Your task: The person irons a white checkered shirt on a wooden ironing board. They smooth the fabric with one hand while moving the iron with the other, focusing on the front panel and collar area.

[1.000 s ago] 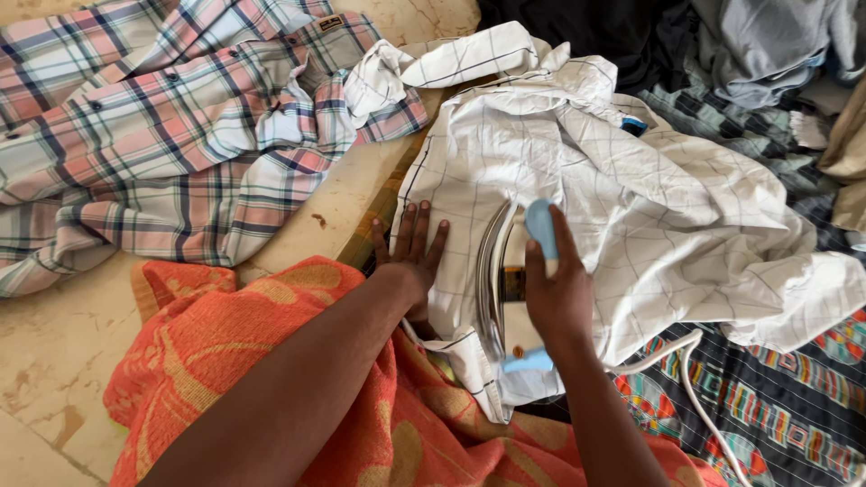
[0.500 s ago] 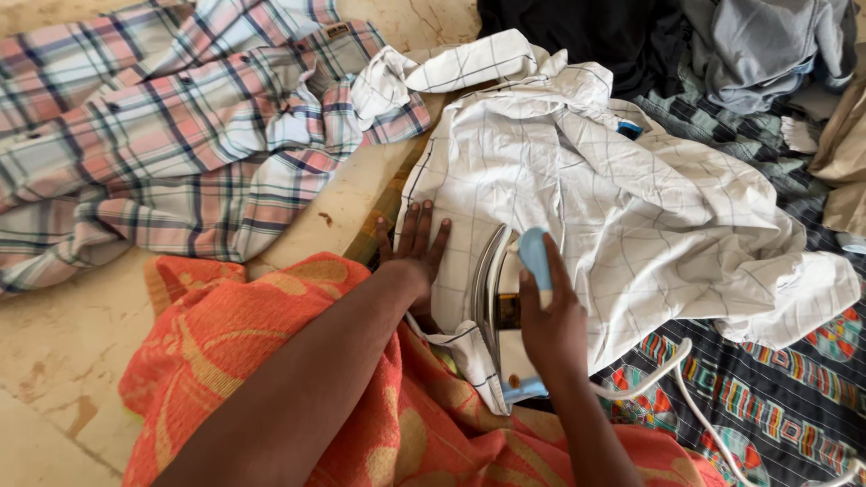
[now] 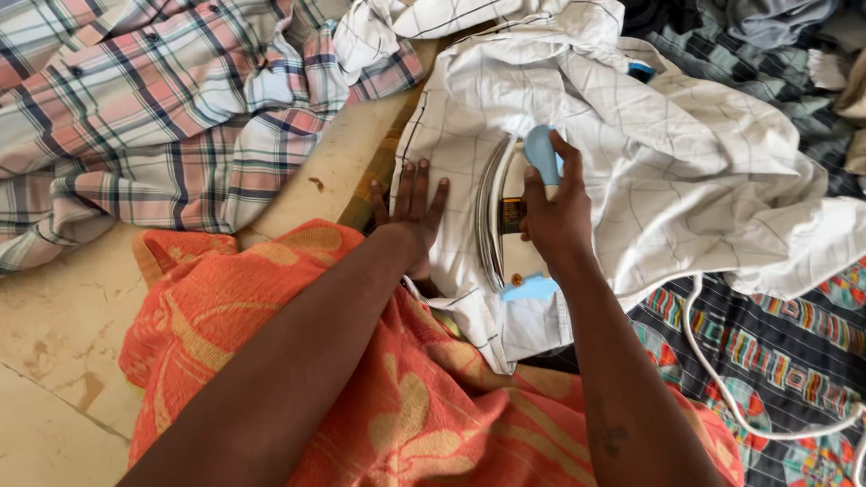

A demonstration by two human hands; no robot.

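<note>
A white shirt with thin dark checks point(image 3: 658, 153) lies spread on a patterned dark cloth. My right hand point(image 3: 557, 221) grips the pale blue handle of a clothes iron point(image 3: 516, 216), which stands on the shirt's near part. My left hand point(image 3: 410, 212) lies flat, fingers apart, on the shirt's left edge just beside the iron. The iron's white cord point(image 3: 713, 379) trails off to the lower right.
A pink, white and navy plaid shirt point(image 3: 153, 117) lies crumpled on the beige floor point(image 3: 54, 343) at the upper left. An orange patterned cloth point(image 3: 271, 361) covers my lap. A dark quilt with coloured motifs point(image 3: 785, 361) and more clothes point(image 3: 776, 27) lie at the right.
The iron and my right hand have slid forward over the white shirt. The view has shifted, so everything sits higher in the frame. My left hand stays pressed on the shirt.
</note>
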